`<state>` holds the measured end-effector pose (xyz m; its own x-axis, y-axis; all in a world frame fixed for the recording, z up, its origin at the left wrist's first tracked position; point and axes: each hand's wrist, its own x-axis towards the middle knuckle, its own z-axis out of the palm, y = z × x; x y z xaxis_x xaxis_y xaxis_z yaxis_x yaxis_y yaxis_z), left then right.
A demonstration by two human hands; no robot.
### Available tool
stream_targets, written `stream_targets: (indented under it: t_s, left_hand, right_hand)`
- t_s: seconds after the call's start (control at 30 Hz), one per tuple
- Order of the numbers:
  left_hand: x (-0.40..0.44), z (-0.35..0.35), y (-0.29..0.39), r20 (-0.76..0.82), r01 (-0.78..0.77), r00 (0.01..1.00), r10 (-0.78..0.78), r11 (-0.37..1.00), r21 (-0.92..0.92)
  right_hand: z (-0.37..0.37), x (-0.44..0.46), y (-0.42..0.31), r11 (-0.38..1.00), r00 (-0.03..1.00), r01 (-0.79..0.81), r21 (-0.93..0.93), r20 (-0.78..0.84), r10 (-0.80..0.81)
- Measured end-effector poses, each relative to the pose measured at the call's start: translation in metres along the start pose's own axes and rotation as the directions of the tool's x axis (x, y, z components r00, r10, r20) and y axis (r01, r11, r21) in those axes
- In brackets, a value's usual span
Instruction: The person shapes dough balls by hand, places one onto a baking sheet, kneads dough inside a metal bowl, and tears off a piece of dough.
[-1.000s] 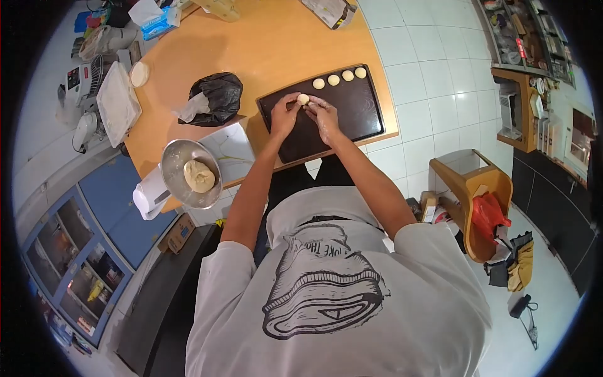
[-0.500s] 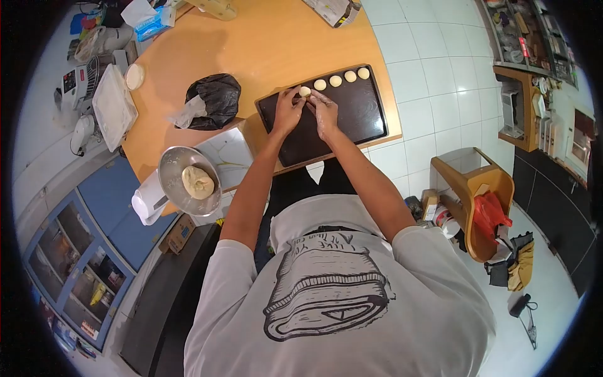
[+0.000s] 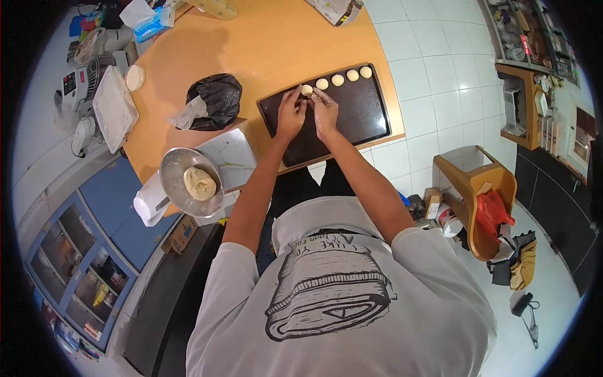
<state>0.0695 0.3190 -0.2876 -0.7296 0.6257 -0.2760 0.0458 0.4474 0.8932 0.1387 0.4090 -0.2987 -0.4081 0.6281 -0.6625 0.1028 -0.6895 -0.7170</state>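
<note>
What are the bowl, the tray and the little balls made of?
The bowl looks like shiny steel: silvery, with bright reflections. The tray is probably metal, perhaps coated: dark, smooth and gleaming. The little balls look like dough: pale and matte.

Bright indoor light, glare on dark tray (image 3: 355, 113), soft shadows across table (image 3: 282, 50), strong fisheye curving, blackened corners

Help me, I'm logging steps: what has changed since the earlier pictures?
The dough ball between the left hand and right hand moved forward over the tray toward its far edge, nearly into line with the row of four balls. Both hands went too; no release shows. The row and the dough lump in the metal bowl stayed put.
</note>
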Motion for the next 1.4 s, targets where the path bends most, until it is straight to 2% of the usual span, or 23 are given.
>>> stream_targets:
  t_s: [0.13, 0.23, 0.33, 0.43, 0.53, 0.67, 0.7, 0.8, 0.83, 0.93, 0.97, 1.07, 1.2, 1.33, 1.4]
  left_hand:
    - [-0.006, 0.001, -0.004, 0.024, -0.120, 0.993, 0.118, 0.989, 0.092]
    - [-0.007, 0.002, -0.013, 0.058, -0.151, 0.988, 0.144, 0.980, 0.133]
    - [-0.006, 0.002, -0.013, 0.091, -0.159, 0.986, 0.140, 0.956, 0.249]
    - [-0.006, 0.004, -0.009, 0.114, -0.181, 0.982, 0.152, 0.927, 0.329]
    - [-0.005, 0.002, -0.010, 0.127, -0.156, 0.984, 0.126, 0.954, 0.256]
    - [-0.019, -0.011, 0.017, 0.130, 0.145, 0.981, -0.143, 0.989, -0.005]
    - [-0.023, -0.012, 0.002, 0.089, 0.053, 0.995, -0.053, 0.999, 0.002]
    - [-0.047, -0.034, 0.023, 0.077, 0.068, 0.995, -0.063, 0.996, -0.063]
    - [-0.060, -0.043, 0.042, 0.061, 0.115, 0.992, -0.110, 0.990, -0.086]
    - [-0.093, -0.082, 0.063, 0.086, 0.014, 0.996, -0.002, 0.990, -0.142]
    - [-0.107, -0.097, 0.080, 0.046, 0.044, 0.998, -0.033, 0.968, -0.249]
    - [-0.140, -0.151, 0.104, -0.024, -0.002, 1.000, -0.002, 0.980, -0.198]
    - [-0.172, -0.232, 0.097, -0.281, -0.123, 0.959, 0.049, 0.960, -0.252]
    - [-0.186, -0.327, 0.054, -0.554, -0.142, 0.832, 0.003, 0.968, -0.207]
    - [-0.190, -0.365, 0.039, -0.632, -0.126, 0.772, 0.070, 0.991, -0.045]
  right_hand:
    - [0.002, -0.004, 0.000, 0.999, 0.999, 0.049, -0.005, -0.003, -0.049]
    - [-0.001, -0.004, 0.002, 0.996, 0.999, 0.049, -0.081, 0.002, -0.049]
    - [0.000, -0.004, 0.002, 0.991, 0.997, 0.074, -0.109, 0.011, -0.073]
    - [-0.001, -0.005, -0.004, 0.992, 1.000, 0.015, -0.129, 0.026, -0.012]
    - [-0.006, 0.000, 0.006, 0.981, 0.995, 0.090, -0.172, 0.057, -0.081]
    - [-0.020, -0.019, 0.003, 0.996, 0.995, 0.059, -0.067, 0.088, -0.053]
    - [-0.030, -0.024, 0.002, 0.978, 0.993, 0.082, -0.193, 0.104, -0.062]
    - [-0.071, -0.035, 0.010, 0.946, 0.979, 0.135, -0.294, 0.190, -0.080]
    - [-0.083, -0.043, 0.006, 0.942, 0.980, 0.128, -0.309, 0.186, -0.073]
    - [-0.111, -0.066, -0.005, 0.927, 0.981, 0.132, -0.351, 0.178, -0.072]
    - [-0.119, -0.070, -0.008, 0.920, 0.981, 0.148, -0.362, 0.172, -0.090]
    - [-0.110, -0.089, -0.026, 0.903, 0.977, 0.195, -0.384, 0.155, -0.145]
    - [-0.035, -0.125, -0.049, 0.890, 0.946, 0.317, -0.328, 0.181, -0.270]
    - [0.082, -0.185, -0.059, 0.806, 0.787, 0.559, -0.194, 0.430, -0.443]
    - [0.138, -0.218, -0.049, 0.782, 0.732, 0.594, -0.188, 0.531, -0.427]
